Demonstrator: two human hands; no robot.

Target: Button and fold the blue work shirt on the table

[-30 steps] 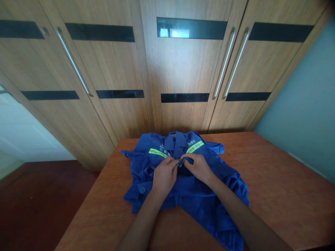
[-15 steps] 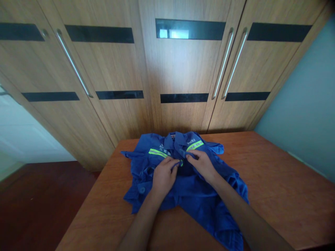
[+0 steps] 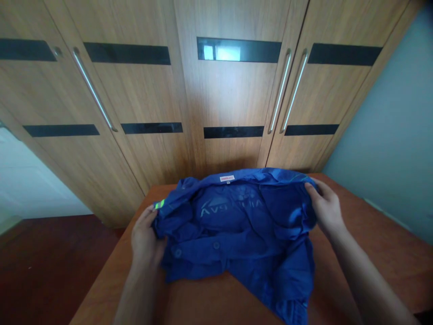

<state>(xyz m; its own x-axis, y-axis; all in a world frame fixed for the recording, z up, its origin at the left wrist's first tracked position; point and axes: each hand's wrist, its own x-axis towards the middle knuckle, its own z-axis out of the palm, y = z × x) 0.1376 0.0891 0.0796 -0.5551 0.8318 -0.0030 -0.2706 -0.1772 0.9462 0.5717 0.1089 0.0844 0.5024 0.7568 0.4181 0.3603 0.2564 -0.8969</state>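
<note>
A blue work jacket point(image 3: 230, 216) lies spread on the table, its front pulled wide so the inside of the back shows. Pale lettering shows through the cloth in reverse, and a white label sits at the collar. My left hand point(image 3: 145, 234) grips the left front edge beside a yellow-green reflective strip. On the other side, my right hand point(image 3: 324, 203) pinches the right front edge between thumb and fingers. Two buttons show on a band along the near lower part. One sleeve hangs toward the near side at lower right.
The reddish-brown wooden table point(image 3: 365, 243) extends to the right under the jacket. Behind it stands a wooden wardrobe point(image 3: 233, 95) with long metal handles and dark panels. A pale blue wall point(image 3: 382, 149) rises at right, and dark red floor point(image 3: 50, 262) lies at left.
My hands have moved apart from the middle of the jacket to its two sides. The front, closed together before, is now opened outward, showing the lining side and collar label.
</note>
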